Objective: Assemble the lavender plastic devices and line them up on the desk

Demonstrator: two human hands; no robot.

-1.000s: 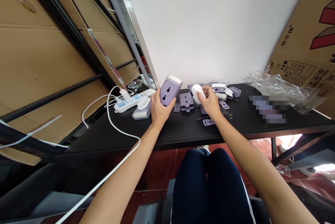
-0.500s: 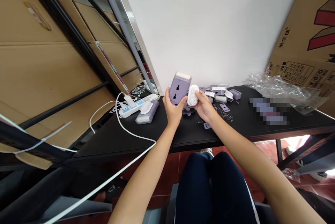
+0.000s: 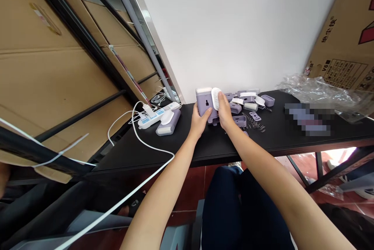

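In the head view my left hand (image 3: 200, 120) grips a purple plastic housing (image 3: 205, 102) with a pale end and a dark keyhole-shaped slot in its face. My right hand (image 3: 225, 110) is closed around a white oval brush head (image 3: 216, 98), its bristled side partly showing. The brush head is held against the right side of the housing, over part of its face. Just right of my hands lie more purple and white pieces, among them a white brush (image 3: 248, 94), a purple tray-like part (image 3: 268, 100) and a flat purple plate (image 3: 255, 116).
A white power strip (image 3: 159, 116) with plugs and a long white cable (image 3: 132, 188) is at the left. Beside it lies another purple unit (image 3: 169, 121). Clear plastic wrap (image 3: 324, 93) and a large cardboard box (image 3: 344, 53) stand at the right of the black table (image 3: 265, 137).
The white brush head has moved onto the housing's right side, covering one of its two slots. The housing has tipped and sits lower. The camera view has shifted slightly.
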